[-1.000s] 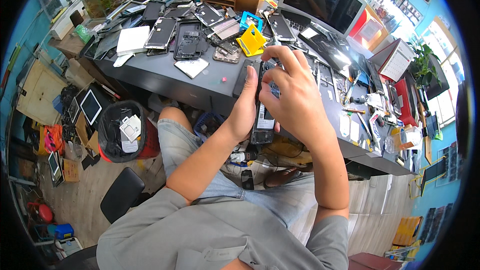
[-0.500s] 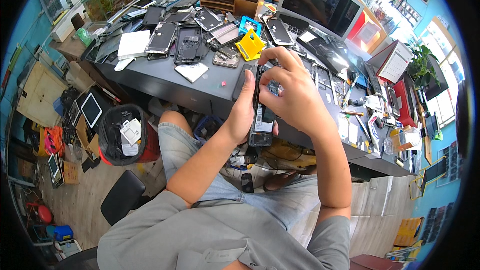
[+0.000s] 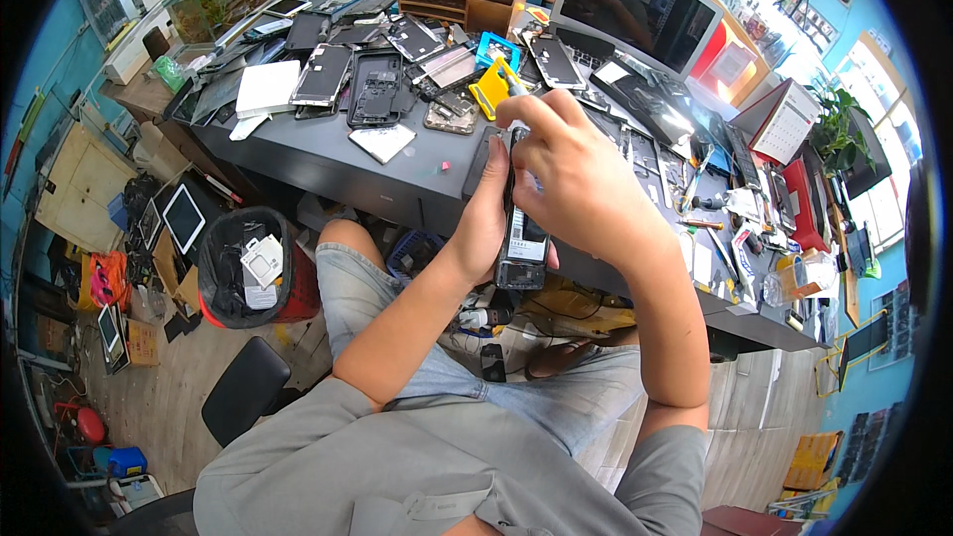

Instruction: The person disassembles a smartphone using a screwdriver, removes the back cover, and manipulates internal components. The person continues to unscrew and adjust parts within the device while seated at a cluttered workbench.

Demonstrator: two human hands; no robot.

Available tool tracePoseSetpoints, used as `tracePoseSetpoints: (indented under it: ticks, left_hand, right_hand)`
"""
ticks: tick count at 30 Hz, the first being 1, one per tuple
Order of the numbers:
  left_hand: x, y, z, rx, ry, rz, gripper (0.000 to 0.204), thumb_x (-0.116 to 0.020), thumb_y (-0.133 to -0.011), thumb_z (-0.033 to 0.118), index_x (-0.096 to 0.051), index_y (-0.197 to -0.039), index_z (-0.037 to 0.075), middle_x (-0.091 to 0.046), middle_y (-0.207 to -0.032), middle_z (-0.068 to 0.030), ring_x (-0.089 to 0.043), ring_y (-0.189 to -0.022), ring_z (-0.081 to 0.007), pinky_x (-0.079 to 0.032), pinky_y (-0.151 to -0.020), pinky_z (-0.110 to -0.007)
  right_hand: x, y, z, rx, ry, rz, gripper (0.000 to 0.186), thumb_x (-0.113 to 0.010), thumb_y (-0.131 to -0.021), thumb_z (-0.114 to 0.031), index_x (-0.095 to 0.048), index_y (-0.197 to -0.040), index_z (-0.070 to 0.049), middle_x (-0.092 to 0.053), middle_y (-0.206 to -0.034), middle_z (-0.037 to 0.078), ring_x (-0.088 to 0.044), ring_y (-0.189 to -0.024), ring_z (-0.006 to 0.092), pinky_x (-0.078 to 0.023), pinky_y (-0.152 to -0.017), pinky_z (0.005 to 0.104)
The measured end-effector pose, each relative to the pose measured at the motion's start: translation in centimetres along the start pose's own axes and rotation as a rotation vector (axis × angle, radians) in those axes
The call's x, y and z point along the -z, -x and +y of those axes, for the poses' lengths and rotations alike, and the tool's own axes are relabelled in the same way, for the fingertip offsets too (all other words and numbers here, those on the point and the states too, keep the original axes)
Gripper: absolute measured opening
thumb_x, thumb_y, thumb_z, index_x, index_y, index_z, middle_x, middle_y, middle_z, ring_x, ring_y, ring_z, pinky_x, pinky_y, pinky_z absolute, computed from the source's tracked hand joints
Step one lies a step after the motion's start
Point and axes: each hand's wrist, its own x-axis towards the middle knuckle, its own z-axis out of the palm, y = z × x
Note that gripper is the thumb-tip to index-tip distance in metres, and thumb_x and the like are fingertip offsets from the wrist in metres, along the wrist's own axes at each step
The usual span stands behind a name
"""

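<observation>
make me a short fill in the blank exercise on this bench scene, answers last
The opened phone is gripped by the ____ hand, with the right hand bent over it.
The calendar stands to the ____ of the screen.
The bin, lined in black, is ____ in colour.
Missing words: left; right; red

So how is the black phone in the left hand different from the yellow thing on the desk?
The black phone is dark; the yellow thing is bright. The phone is held in the left hand, while the yellow thing is on the desk. The phone is long and straight-edged; the yellow thing looks bent.
</observation>
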Motion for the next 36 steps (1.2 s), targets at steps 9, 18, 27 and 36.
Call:
tracePoseSetpoints:
  ticks: [9, 18, 27, 36]
  left_hand:
    - [-0.6, 0.0, 0.0, -0.002, -0.032, -0.003, 0.076, -0.022, -0.119, 0.075, -0.05, -0.15, 0.012, -0.076, -0.104, -0.0134, -0.081, -0.069, -0.0234, -0.069, -0.055, -0.036]
    - [0.2, 0.0, -0.2, 0.056, 0.07, 0.065, 0.079, -0.025, -0.12, 0.071, -0.059, -0.146, 0.005, -0.078, -0.098, -0.0191, -0.082, -0.072, -0.0362, -0.071, -0.062, -0.045]
    - [0.1, 0.8, 0.3, -0.024, 0.181, 0.033, 0.074, -0.025, -0.123, 0.065, -0.035, -0.176, 0.014, -0.067, -0.114, -0.0188, -0.073, -0.089, -0.0323, -0.07, -0.065, -0.054]
    - [0.7, 0.5, 0.7, 0.034, 0.179, -0.031, 0.078, -0.026, -0.123, 0.065, -0.023, -0.183, 0.015, -0.067, -0.114, -0.0197, -0.072, -0.088, -0.0333, -0.069, -0.065, -0.054]
  right_hand:
    - [-0.6, 0.7, -0.3, -0.055, 0.014, 0.072, 0.009, -0.077, -0.086, -0.004, -0.075, -0.09, 0.004, -0.067, -0.134, 0.008, -0.063, -0.12, 0.0317, -0.059, -0.104, 0.0422]
    - [0.8, 0.4, 0.9, 0.056, 0.019, 0.049, 0.013, -0.079, -0.085, -0.007, -0.073, -0.086, 0.005, -0.067, -0.135, 0.01, -0.062, -0.119, 0.0324, -0.06, -0.103, 0.0419]
    - [-0.7, 4.5, 6.0, -0.165, -0.111, 0.139, 0.012, -0.08, -0.082, -0.005, -0.072, -0.09, 0.0, -0.071, -0.131, 0.013, -0.065, -0.13, 0.0381, -0.054, -0.113, 0.047]
    - [-1.9, 6.1, 6.2, -0.205, -0.135, 0.195, 0.011, -0.079, -0.095, -0.003, -0.078, -0.105, 0.001, -0.074, -0.133, 0.014, -0.073, -0.121, 0.0335, -0.059, -0.105, 0.0429]
